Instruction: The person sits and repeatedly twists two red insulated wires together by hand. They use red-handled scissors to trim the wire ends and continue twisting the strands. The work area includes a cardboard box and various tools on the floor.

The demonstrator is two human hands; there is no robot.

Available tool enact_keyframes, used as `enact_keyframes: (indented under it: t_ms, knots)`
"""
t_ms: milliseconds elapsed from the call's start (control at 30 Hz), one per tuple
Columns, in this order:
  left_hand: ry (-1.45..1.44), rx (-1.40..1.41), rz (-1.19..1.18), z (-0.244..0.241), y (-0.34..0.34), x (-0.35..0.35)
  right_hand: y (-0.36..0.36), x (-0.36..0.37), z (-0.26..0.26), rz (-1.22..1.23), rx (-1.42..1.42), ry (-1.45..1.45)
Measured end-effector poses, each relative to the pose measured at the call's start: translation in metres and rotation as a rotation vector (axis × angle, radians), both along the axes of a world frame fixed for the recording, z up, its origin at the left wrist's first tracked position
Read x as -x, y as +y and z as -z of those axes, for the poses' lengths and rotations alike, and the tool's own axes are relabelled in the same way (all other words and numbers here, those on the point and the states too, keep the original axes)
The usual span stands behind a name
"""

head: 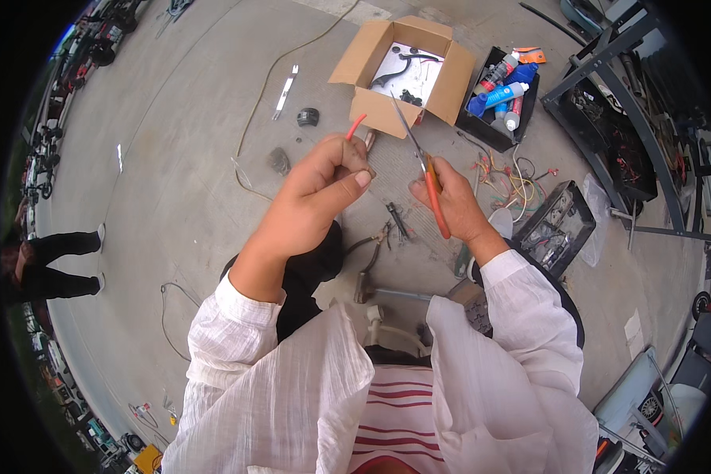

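My left hand (pixel 326 189) pinches a short red tube or wire (pixel 356 125); its free end sticks up past the fingers. To its right, my right hand (pixel 459 204) holds scissors (pixel 431 186) with orange-red handles, their narrow blades pointing up and to the left. The blades do not touch the red piece. Beyond both hands stands an open cardboard box (pixel 385 118) with black levers (pixel 398 74) on a white sheet inside. On the floor below the hands lie a black cylindrical part (pixel 397 220) and a hammer (pixel 362 287).
A black bin (pixel 495 139) of bottles stands right of the box. Tangled wires (pixel 518 183) and a black parts tray (pixel 560 228) lie at the right, near a metal rack (pixel 604 53). A cable (pixel 255 109) crosses the floor. Another person (pixel 65 266) stands far left.
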State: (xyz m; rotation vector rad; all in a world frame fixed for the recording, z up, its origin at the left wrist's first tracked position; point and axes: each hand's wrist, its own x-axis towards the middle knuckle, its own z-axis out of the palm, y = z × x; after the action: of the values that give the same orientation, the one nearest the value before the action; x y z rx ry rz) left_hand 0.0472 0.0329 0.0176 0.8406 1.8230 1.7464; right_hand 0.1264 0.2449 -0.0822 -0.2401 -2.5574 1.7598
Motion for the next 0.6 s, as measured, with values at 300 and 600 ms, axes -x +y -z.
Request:
enact_keyframes:
  t_ms: [300,600]
  knots:
    - [0.448,0.097,0.137,-0.014,0.007,-0.028,-0.005,-0.052,-0.111,-0.241,-0.270,-0.035]
    - [0.553,0.163,0.197,-0.011,0.008,-0.028,-0.011,-0.054,-0.088,-0.153,-0.344,0.105]
